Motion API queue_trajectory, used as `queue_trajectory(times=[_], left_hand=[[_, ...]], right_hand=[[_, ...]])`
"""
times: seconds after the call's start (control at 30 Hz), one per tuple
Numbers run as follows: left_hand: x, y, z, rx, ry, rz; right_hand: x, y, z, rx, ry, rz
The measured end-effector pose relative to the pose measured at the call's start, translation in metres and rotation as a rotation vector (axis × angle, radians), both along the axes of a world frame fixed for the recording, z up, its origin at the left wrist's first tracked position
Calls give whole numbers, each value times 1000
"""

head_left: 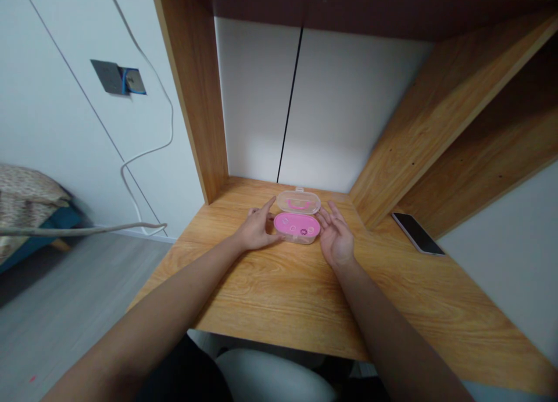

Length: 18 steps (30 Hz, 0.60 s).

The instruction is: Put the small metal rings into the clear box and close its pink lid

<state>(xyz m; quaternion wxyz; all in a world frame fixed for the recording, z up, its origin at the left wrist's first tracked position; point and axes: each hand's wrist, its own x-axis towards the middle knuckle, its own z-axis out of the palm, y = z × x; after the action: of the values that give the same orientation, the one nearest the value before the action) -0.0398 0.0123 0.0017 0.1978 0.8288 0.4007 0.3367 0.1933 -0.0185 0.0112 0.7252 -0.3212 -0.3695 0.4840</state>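
Note:
A small pink case [297, 226] with a clear lid [299, 202] lies open on the wooden desk [270, 286]. Its lid is tipped back toward the wall. A small dark ring sits in the pink tray. My left hand [257, 228] rests on the desk at the case's left end, fingers spread, thumb and forefinger touching its side. My right hand [335, 234] lies palm up at the case's right end, fingers apart and close to it, holding nothing.
A dark phone [417, 233] lies on the lower shelf at the right. Wooden side panels rise on both sides of the desk. A white cable [143, 152] hangs from a wall socket [118, 78] at the left. A pale chair seat [274, 376] shows below the desk edge.

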Motion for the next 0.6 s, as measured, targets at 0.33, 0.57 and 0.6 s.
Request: queue_trajectory(times=[0.33,0.57,0.6], left_hand=[[-2,3,-4,18,37,19],[-3,-1,2,90,85,-28],[-3,-1,3,94,94,-31]], right_hand=[[-1,-1,1,-31,-9,-17],[-1,7,-8,-73,-202,-113],[-1,8,-10,-79,-218,-119]])
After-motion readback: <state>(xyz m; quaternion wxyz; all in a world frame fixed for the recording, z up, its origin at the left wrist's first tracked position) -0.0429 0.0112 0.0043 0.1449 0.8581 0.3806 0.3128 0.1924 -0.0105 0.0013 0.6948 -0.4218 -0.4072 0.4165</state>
